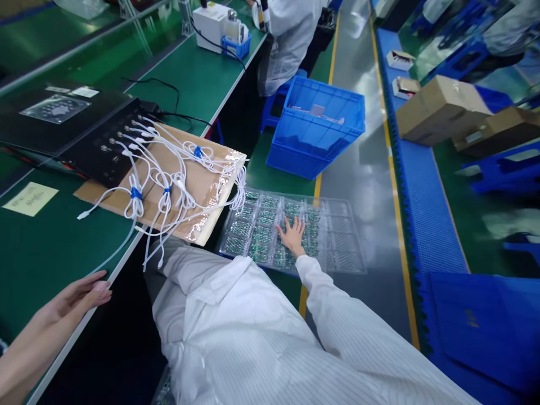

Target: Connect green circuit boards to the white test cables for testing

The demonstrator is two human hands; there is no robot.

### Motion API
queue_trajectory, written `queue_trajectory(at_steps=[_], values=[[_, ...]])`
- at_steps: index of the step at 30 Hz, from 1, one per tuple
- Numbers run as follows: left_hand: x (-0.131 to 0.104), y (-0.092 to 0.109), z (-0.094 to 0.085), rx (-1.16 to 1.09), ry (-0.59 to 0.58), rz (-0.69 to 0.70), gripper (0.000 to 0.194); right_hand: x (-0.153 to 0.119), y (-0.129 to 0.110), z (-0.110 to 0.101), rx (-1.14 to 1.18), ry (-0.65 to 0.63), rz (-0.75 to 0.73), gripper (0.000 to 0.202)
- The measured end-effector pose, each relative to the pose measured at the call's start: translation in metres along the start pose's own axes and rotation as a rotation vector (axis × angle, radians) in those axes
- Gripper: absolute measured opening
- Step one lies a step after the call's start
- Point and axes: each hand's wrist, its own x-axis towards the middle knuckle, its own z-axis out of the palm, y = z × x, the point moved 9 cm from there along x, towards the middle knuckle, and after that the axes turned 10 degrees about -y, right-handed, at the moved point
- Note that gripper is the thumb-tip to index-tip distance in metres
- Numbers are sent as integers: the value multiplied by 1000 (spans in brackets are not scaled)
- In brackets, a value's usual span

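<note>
My right hand [292, 236] reaches down over a clear compartmented tray [343, 236], its fingers spread above the small green circuit boards [261, 242] in the compartments. Nothing shows in its grasp, and I cannot make out whether the fingertips touch the boards. At the lower left, my left hand [86, 295] rests by the edge of the green table [37, 270], fingers extended and holding nothing. White cables [169, 191] tied with blue bands run from a black box [97, 140] across a brown cardboard piece [162, 149]; one cable trails down toward my left hand.
A blue crate [316, 129] with pale items inside stands on the floor beyond the tray. A yellow note [30, 199] lies on the table. Farther up sit a white device [211, 27] and a person in white [291, 39]. Cardboard boxes [442, 107] are at the right.
</note>
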Motion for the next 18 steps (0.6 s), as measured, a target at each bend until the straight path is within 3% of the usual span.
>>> queue_trajectory(at_steps=[3, 6, 11, 18], values=[[-11, 6, 9, -238, -53, -142, 72, 2, -6, 7, 34, 67, 115, 74], [-18, 14, 9, -269, -36, -177, 80, -3, -14, 13, 56, 104, 161, 77], [-21, 22, 6, -276, -16, -112, 79, -19, -17, 19, 34, 159, 136, 74], [-24, 44, 5, -274, 60, -36, 89, -15, -20, 23, 15, 125, 115, 75]])
